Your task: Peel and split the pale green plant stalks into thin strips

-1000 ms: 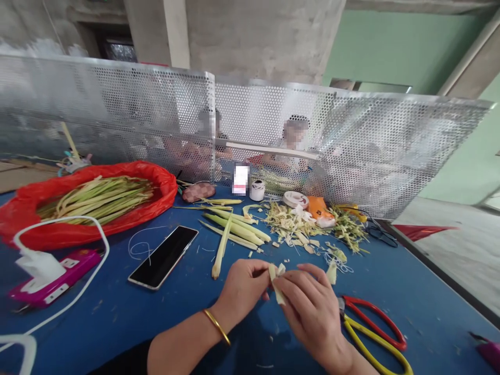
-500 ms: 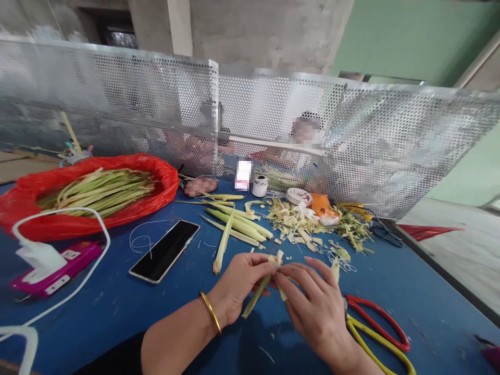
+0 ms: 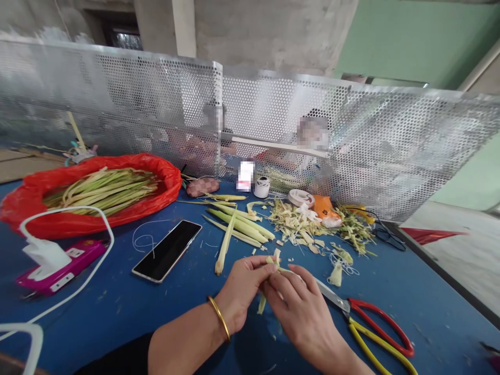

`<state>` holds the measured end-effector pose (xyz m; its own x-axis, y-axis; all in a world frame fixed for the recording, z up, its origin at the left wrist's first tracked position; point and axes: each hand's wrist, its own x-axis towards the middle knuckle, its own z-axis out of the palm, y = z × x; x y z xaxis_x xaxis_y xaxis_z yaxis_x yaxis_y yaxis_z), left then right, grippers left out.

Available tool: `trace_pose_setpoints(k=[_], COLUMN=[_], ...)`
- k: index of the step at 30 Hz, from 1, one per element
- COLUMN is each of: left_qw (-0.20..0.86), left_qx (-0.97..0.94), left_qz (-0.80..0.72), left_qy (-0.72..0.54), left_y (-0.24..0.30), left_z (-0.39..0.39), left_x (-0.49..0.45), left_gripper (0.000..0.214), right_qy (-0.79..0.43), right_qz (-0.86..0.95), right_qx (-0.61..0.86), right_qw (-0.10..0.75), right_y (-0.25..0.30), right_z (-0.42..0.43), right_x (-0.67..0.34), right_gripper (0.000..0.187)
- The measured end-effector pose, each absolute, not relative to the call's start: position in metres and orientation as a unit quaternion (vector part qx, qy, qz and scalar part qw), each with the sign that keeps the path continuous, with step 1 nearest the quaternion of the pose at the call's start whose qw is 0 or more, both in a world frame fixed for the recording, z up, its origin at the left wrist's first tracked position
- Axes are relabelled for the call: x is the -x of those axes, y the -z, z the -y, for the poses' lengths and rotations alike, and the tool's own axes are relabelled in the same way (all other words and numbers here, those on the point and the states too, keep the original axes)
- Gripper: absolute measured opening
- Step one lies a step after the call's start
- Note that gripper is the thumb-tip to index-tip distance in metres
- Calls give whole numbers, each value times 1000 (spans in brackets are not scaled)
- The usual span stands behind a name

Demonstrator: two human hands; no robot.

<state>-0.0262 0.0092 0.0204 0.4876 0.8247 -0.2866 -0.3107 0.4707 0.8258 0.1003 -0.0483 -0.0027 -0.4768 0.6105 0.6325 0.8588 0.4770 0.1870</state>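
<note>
My left hand (image 3: 242, 291), with a gold bangle on the wrist, and my right hand (image 3: 299, 310) meet over the blue table (image 3: 117, 317). Both pinch one pale green leaf strip (image 3: 269, 265); its folded top sticks up between the fingertips and its tail hangs below them. Several long green stalks (image 3: 234, 226) lie just beyond my hands. Scissors with red and yellow handles (image 3: 371, 333) rest right of my right hand, blades pointing toward it.
A red bag of green stalks (image 3: 97, 190) lies far left. A black phone (image 3: 167, 250), a pink power strip with white charger (image 3: 54, 260), leaf scraps (image 3: 308, 224), a tape roll (image 3: 300, 198) and a perforated metal screen (image 3: 273, 125) surround the spot. People sit behind the screen.
My hands have drawn closer together on the strip, and its hanging tail looks shorter than half a second ago. The view has shifted slightly, showing more of the scissors' blades.
</note>
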Motion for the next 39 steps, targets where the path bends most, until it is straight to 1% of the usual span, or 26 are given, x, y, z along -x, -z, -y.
trace_pose_setpoints(k=[3,5,7,10,12,15,17,22,24,26,28,30,32,33,35,37,39], left_qw=[793,789,773,752,743,735,735,727,718,709,697,686,675,669,656,648,648], left_qx=[-354,-364,-388,-423,-445,-481,-498,-501,-482,-456,-441,-443,-459,-470,-494,-518,-541], left_qz=[-345,-348,-359,-373,-375,-362,-346,-341,-363,-387,-404,-416,-421,-423,-426,-423,-405], left_qy=[-356,-352,-351,-341,-330,-312,-304,-322,-346,-372,-395,-400,-396,-391,-378,-363,-353], left_y=[-19,-19,-20,-22,-23,-22,-22,-21,-21,-21,-21,-21,-21,-21,-21,-21,-21], left_z=[-9,-9,-10,-12,-13,-14,-13,-14,-16,-19,-21,-23,-23,-23,-22,-22,-21], left_x=[25,25,25,26,27,28,27,26,26,26,27,27,27,27,27,27,28], left_gripper=[31,33,34,34,32,30,31,31,28,27,27,25,23,23,22,21,18], right_qy=[248,211,146,8,-115,-298,-367,-385,-390,-380,-323,-237,-190,-197,-248,-293,-289], right_qz=[820,806,768,678,599,478,427,400,409,433,486,571,658,684,686,655,649], right_qx=[441,451,479,535,565,575,569,577,583,591,600,590,549,527,507,514,524], right_qw=[267,321,399,504,555,593,599,599,583,564,547,520,478,463,459,470,470], right_y=[3,-1,-5,-8,-8,-6,-6,-5,-3,0,1,-1,-6,-9,-15,-18,-19], right_z=[49,51,51,49,45,41,40,38,39,40,44,48,51,51,52,51,50], right_x=[-99,-100,-102,-106,-109,-110,-110,-108,-107,-105,-104,-104,-104,-105,-106,-109,-112], right_gripper=[31,27,21,13,15,21,25,32,34,31,24,16,20,23,27,27,23])
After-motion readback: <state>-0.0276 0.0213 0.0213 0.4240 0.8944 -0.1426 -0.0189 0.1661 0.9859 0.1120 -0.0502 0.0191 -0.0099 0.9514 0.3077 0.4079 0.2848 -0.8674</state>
